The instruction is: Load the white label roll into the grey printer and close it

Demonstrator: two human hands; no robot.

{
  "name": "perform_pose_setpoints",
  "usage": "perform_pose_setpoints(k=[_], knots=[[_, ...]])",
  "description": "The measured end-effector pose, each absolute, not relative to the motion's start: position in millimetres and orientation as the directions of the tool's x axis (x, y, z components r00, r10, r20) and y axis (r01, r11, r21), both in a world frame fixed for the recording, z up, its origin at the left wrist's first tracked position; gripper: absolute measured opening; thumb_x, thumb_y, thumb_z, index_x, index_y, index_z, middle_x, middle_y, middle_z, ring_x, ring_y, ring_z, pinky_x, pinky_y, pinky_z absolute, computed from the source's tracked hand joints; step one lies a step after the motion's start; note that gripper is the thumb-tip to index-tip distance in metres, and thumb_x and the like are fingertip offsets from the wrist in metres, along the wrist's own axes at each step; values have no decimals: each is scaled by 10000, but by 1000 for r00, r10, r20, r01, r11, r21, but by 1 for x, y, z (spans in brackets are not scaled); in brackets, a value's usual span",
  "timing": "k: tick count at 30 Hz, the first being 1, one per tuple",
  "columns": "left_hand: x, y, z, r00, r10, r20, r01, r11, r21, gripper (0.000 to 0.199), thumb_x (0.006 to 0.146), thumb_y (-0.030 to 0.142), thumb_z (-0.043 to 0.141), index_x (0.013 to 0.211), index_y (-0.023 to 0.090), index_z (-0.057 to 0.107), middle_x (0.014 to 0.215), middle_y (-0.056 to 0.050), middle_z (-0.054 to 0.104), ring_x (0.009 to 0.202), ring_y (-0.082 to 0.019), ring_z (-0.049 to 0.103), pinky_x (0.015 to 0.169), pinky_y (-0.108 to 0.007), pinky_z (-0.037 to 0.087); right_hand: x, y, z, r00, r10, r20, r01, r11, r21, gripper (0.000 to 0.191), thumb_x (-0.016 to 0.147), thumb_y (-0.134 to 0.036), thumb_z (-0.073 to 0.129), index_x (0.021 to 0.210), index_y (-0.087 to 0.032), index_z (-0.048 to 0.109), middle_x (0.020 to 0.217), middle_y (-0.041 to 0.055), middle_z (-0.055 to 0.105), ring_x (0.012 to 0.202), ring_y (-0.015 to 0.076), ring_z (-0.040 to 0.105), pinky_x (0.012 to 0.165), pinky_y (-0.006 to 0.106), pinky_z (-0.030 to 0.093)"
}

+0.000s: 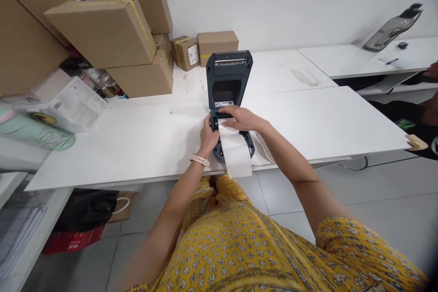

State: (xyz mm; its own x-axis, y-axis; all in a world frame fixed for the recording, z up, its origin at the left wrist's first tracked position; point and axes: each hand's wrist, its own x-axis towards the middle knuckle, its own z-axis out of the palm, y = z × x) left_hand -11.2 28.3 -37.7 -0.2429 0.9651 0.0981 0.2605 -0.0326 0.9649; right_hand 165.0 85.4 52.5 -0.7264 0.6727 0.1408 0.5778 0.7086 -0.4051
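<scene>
From here I see one camera, worn on the head, facing forward and steeply down. The left grip and right grip fall near mid-view, fairly close, within reach. The wide view takes in the worktop around them, the wall beyond, and the floor and yellow clothes on the nearer side.

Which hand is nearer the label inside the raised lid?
Right. Right hand: fingers just below the label. Left hand: lower, at the left side of the base.
</scene>
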Motion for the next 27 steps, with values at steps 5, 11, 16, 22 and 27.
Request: perform_pose_setpoints(k=[5,11,16,22,27], knots=[[-8,23,-35,-267,963,28,281,50,958,900,755,-16,580,1595,247,390,1560,-94,600,1473,-306,541,1266,-497,388,156,104,44,-725,627,-285,689,661,-298,806,886,-483,713,1595,-220,436,1580,164,569,1358,435,612,1124,570,463],[-7,23,-36,-266,964,20,266,53,963,942,758,9,585,1631,251,326,1608,-84,554,1508,-306,504,1284,-498,363,146,121,49,-731,588,-346,682,616,-395,979,649,-435,892,1518,-180,519,1505,177,623,1323,424,630,1097,519,516],[-8,21,-36,-264,964,22,273,53,961,935,757,21,567,1636,224,322,1616,-100,542,1523,-308,485,1283,-502,363,185,118,72,-881,460,-113,400,593,-699,988,655,-497,889,1519,-227,493,1529,118,584,1384,338,573,1174,448,467],[-7,22,-41,-268,963,14,260,59,964,912,777,26,567,1635,215,320,1639,-111,513,1517,-286,497,1285,-483,368,261,113,98,-678,713,180,295,487,-822,1093,659,-567,901,1586,-275,403,1466,104,593,1355,341,580,1146,456,479],[-8,24,-43,-261,965,41,268,32,963,896,778,22,568,1614,265,355,1639,-67,518,1527,-258,484,1298,-465,356,283,136,67,-456,867,203,449,421,-788,1027,682,-427,858,1582,-235,402,1374,136,632,1261,338,627,1081,485,529]])
